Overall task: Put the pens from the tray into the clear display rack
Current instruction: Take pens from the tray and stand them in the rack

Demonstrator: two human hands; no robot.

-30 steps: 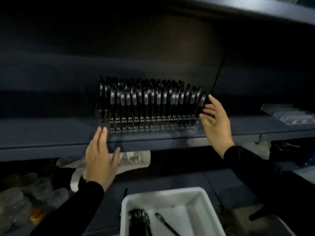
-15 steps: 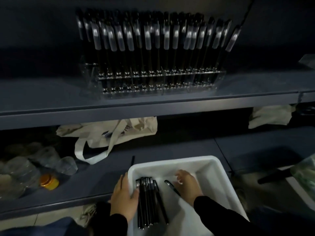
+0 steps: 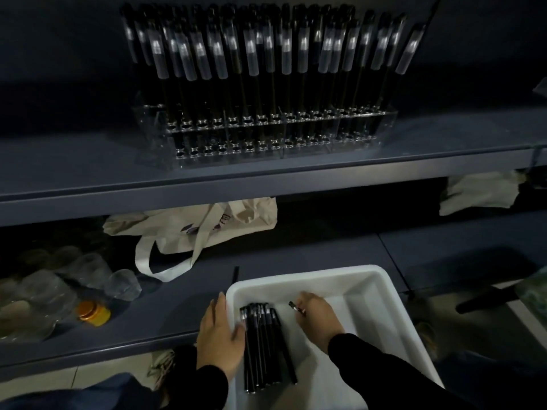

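Observation:
A white tray (image 3: 381,294) sits on the lower shelf, holding a bundle of several black pens (image 3: 263,344) along its left side. My left hand (image 3: 220,335) grips the tray's left rim, thumb inside next to the bundle. My right hand (image 3: 318,316) is inside the tray, fingers curled round a single black pen (image 3: 294,306) whose tip sticks out to the left. The clear display rack (image 3: 266,134) stands on the upper shelf, packed with many upright black pens with frosted caps; its front rows of holes hold none.
A cloth tote bag (image 3: 207,229) lies on the lower shelf behind the tray. Clear plastic cups (image 3: 88,273) and an orange-lidded jar (image 3: 93,313) sit at the left. A white cloth (image 3: 479,193) lies at the right.
Both hands came down from the sides of the rack into the tray. Since half a second ago my right hand has closed round the single loose pen.

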